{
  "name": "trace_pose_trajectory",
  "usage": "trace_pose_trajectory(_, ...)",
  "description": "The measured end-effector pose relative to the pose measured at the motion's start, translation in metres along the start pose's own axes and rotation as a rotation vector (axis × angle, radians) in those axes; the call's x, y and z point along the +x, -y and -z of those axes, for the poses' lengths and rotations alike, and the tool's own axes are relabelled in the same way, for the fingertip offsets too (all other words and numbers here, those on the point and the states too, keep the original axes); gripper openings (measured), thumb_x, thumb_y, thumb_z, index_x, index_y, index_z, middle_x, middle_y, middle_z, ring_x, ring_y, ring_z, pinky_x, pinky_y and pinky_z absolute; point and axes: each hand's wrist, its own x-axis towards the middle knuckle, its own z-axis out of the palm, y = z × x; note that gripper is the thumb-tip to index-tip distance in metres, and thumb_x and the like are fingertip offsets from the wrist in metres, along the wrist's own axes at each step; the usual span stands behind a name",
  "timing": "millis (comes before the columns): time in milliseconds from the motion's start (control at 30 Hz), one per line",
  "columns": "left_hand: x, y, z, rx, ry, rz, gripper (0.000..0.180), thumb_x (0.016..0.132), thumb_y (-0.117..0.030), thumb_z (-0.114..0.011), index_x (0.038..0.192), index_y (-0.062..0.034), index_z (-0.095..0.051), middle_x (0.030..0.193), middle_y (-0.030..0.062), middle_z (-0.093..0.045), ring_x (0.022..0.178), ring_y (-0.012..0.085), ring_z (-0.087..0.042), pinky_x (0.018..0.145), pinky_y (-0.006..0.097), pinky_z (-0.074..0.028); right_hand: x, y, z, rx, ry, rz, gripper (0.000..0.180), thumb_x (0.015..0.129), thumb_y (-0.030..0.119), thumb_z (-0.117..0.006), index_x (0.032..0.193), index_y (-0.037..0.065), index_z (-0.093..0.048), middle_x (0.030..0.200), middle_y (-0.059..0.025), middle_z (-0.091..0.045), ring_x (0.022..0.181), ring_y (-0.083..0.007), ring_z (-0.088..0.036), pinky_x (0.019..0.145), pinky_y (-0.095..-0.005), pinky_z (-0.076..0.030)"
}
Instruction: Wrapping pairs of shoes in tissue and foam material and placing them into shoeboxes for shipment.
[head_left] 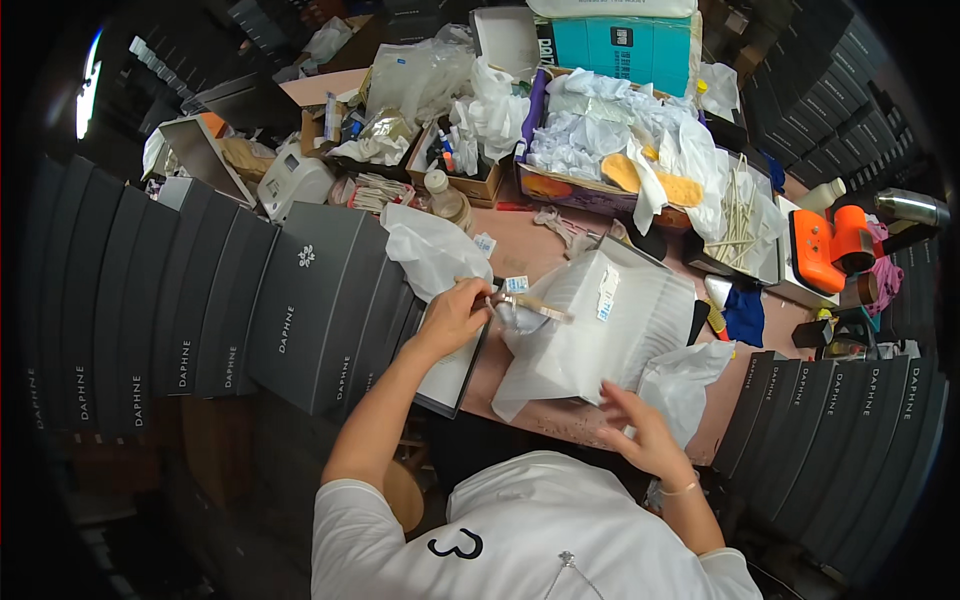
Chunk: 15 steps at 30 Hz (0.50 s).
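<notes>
My left hand [455, 315] is closed on a shoe [530, 303] with a tan sole edge, slim and partly blurred. The shoe hangs over white tissue paper [560, 360] and a ribbed white foam sheet [655, 310], which spread over an open box in front of me. A white label [607, 292] lies on the paper. Past the near right edge of that paper, my right hand [645, 430] holds nothing, its fingers apart. Beneath my left forearm sits a dark box with a pale inside [447, 378]. Crumpled white paper [435, 245] lies beyond my left hand.
Rows of dark grey shoe boxes stand at left [315, 290] and right [840, 430]. Across the back of the pink table [530, 235] are a paper-filled carton [575, 190], a label printer [295, 180], a bottle [445, 195], white sticks [738, 215] and an orange tool [818, 250].
</notes>
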Motion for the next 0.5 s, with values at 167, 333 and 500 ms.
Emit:
trace_pose_trajectory(167, -0.021, -0.034, -0.051, -1.077, -0.34, 0.282, 0.032, 0.087, -0.003, -0.064, 0.113, 0.0048, -0.047, 0.101, 0.0095, -0.061, 0.092, 0.0129, -0.06, 0.08, 0.026, -0.05, 0.092, 0.008, -0.061, -0.329, -0.126, 0.439, 0.112, 0.072, 0.031, -0.08, 0.148, 0.0, -0.005, 0.147, -0.0271, -0.023, 0.131, -0.0386, -0.035, 0.106, -0.041, -0.035)
trace_pose_trajectory(333, -0.053, -0.051, -0.091, -1.164, -0.355, 0.339, 0.041, 0.087, -0.005, -0.065, 0.12, 0.0004, -0.042, 0.104, 0.0089, -0.058, 0.09, 0.0137, -0.061, 0.075, 0.027, -0.053, 0.109, -0.004, -0.056, -0.377, 0.067, 0.316, 0.105, 0.068, 0.013, -0.073, 0.149, 0.001, -0.007, 0.125, -0.0307, -0.046, 0.112, -0.0462, -0.048, 0.094, -0.0454, -0.042)
trace_pose_trajectory(500, -0.051, -0.021, -0.045, -0.655, -0.018, 0.276, 0.046, 0.085, -0.01, -0.069, 0.123, 0.0019, -0.046, 0.101, 0.0103, -0.059, 0.084, 0.0154, -0.062, 0.071, 0.026, -0.054, 0.107, -0.019, -0.04, -0.262, 0.009, 0.216, 0.098, 0.069, 0.016, -0.068, 0.148, 0.001, -0.012, 0.103, -0.0234, -0.055, 0.094, -0.0377, -0.055, 0.08, -0.0416, -0.048)
